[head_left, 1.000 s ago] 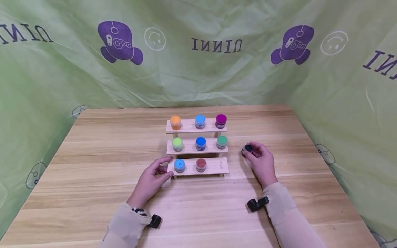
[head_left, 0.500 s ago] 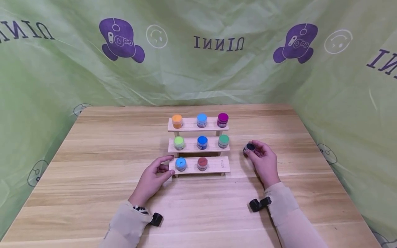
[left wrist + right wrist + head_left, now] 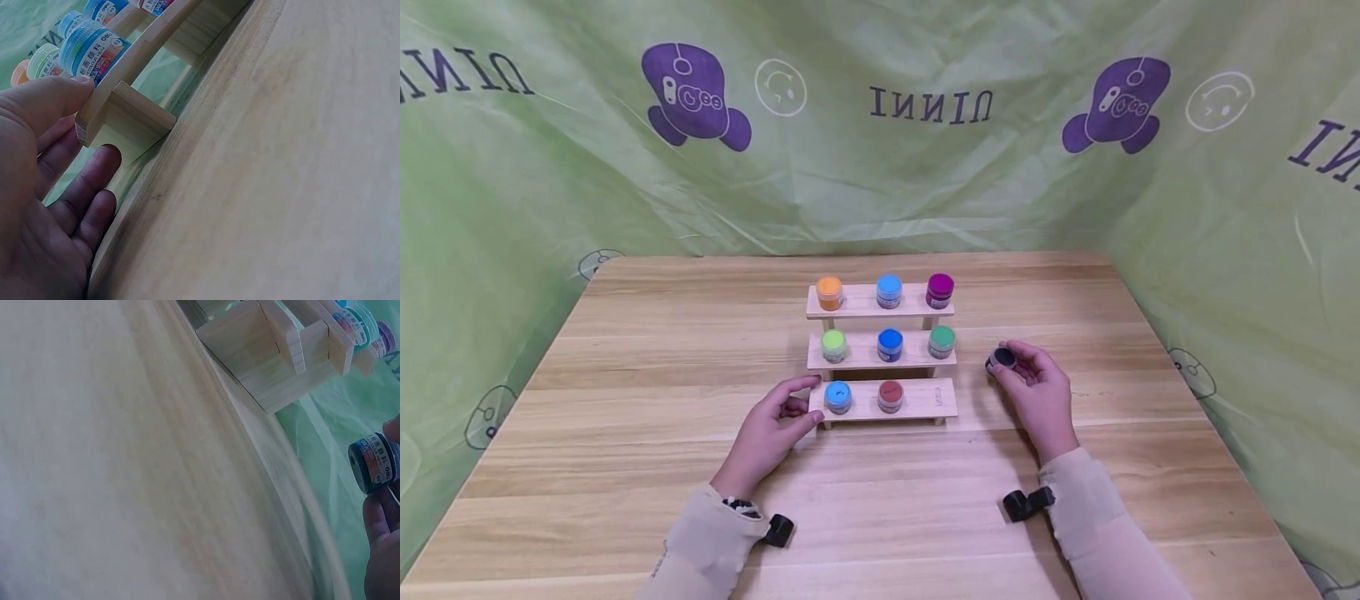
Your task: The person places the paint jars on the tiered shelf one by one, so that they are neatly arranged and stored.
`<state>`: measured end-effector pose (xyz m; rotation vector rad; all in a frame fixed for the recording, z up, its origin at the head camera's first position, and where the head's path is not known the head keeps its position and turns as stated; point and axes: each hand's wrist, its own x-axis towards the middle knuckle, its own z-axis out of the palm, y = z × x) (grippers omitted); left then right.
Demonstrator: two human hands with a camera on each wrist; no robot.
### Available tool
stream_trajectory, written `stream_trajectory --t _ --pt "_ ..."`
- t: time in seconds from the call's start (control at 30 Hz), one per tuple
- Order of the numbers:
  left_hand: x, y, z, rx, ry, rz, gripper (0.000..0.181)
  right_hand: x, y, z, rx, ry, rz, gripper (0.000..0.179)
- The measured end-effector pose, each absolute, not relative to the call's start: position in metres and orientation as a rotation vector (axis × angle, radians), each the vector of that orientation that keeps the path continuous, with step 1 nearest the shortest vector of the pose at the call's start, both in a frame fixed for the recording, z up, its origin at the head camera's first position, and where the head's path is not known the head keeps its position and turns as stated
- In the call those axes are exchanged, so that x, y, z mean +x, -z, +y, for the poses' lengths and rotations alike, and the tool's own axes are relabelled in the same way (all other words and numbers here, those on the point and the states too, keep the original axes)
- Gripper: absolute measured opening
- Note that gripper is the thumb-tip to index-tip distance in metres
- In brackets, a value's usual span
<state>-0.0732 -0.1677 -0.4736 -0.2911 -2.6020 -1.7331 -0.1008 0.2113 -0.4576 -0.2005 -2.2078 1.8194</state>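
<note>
My left hand (image 3: 767, 437) grips the left end of the lowest step of a wooden tiered stand (image 3: 917, 407), thumb at its front corner and a finger at its back corner. In the left wrist view the thumb lies close against a blue-lidded paint jar (image 3: 94, 53). To the right of the stand, my right hand (image 3: 1037, 400) holds a dark paint jar (image 3: 1001, 359) between thumb and fingers. The right wrist view shows this dark jar (image 3: 374, 464) raised off the table, its base visible. On the lowest step sit a light blue jar (image 3: 838, 397) and a reddish-brown jar (image 3: 891, 397).
The middle step bears lime (image 3: 833, 345), blue (image 3: 891, 344) and green jars (image 3: 942, 342). Orange (image 3: 830, 293), light blue (image 3: 889, 291) and purple jars (image 3: 940, 291) stand on the top step. A green printed cloth (image 3: 925, 192) surrounds the wooden table (image 3: 662, 358) behind and at the sides.
The head view has shifted slightly. My left hand stays at the stand's end, and the right hand keeps the dark jar in nearly the same place, moving it only very slightly.
</note>
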Motion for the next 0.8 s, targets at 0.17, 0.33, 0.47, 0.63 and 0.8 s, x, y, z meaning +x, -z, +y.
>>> stream_trajectory --t 0.17,0.33,0.47,0.63,0.8 --pt "-0.073 0.474 -0.168 -0.293 1.730 -2.605 0.045 -0.097 0.454 0.208 -0.151 -1.831 -2.187 0.042" --pt "-0.073 0.474 -0.168 -0.291 1.728 -2.605 0.046 -0.095 0.453 0.205 -0.109 -1.822 -2.175 0.040" --pt "-0.073 0.474 -0.168 -0.289 1.734 -2.604 0.046 -0.093 0.453 0.203 -0.075 -1.816 -2.171 0.040" --pt "-0.073 0.474 -0.168 -0.287 1.733 -2.606 0.045 -0.090 0.451 0.199 -0.022 -1.833 -2.159 0.039" --pt "-0.073 0.473 -0.168 -0.281 1.724 -2.612 0.045 -0.088 0.451 0.195 0.048 -1.851 -2.124 0.037"
